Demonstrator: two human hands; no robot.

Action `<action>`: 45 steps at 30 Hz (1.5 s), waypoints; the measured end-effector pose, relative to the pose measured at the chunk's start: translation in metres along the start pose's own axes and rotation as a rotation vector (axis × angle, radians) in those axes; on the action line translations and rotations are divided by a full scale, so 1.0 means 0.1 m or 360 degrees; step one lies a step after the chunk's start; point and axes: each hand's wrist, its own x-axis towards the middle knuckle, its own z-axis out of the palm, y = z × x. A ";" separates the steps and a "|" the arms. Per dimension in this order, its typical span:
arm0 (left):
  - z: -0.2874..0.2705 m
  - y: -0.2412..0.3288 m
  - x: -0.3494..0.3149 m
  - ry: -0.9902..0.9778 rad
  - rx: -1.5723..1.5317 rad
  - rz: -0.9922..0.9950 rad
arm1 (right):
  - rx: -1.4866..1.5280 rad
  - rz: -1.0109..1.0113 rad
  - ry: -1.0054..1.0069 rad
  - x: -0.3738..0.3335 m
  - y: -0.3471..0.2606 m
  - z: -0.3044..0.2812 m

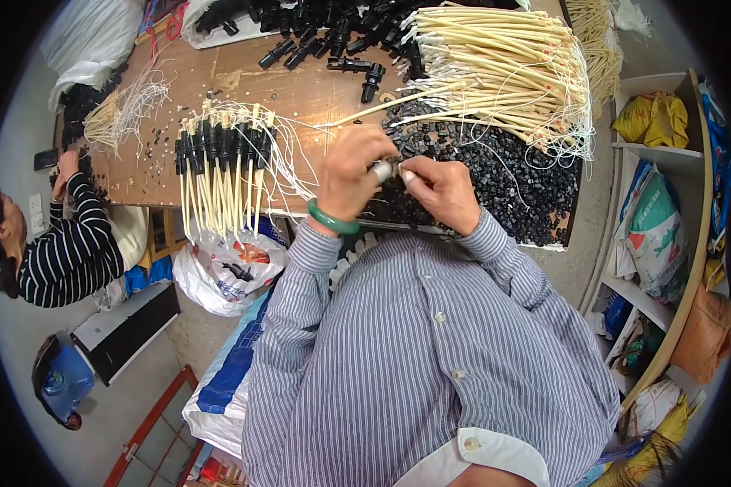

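Head view: both hands meet at the near edge of the surface [179, 174], left hand [351, 169] and right hand [440, 188] each pinched shut on opposite ends of one small pale connector piece [382, 170], its long axis running left-right between the fingertips, right over the heap of small black parts [495, 183]. The bundle of cream wires [495, 69] lies far and to the right, closer to the right hand; the row of finished black-capped wires [219, 174] hangs off the near edge just left, nearer the left hand.
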 end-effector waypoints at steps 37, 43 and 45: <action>0.11 0.14 -0.03 -0.0119 -0.0143 -0.1192 | 0.0097 0.0408 -0.0082 0.10 0.02 0.06; 0.13 0.12 -0.03 0.0107 0.0122 -0.0426 | 0.1250 0.0666 0.0022 0.13 0.00 -0.03; 0.14 0.19 -0.01 0.0043 0.0058 -0.0378 | 0.1486 0.0746 0.0009 0.15 -0.01 -0.10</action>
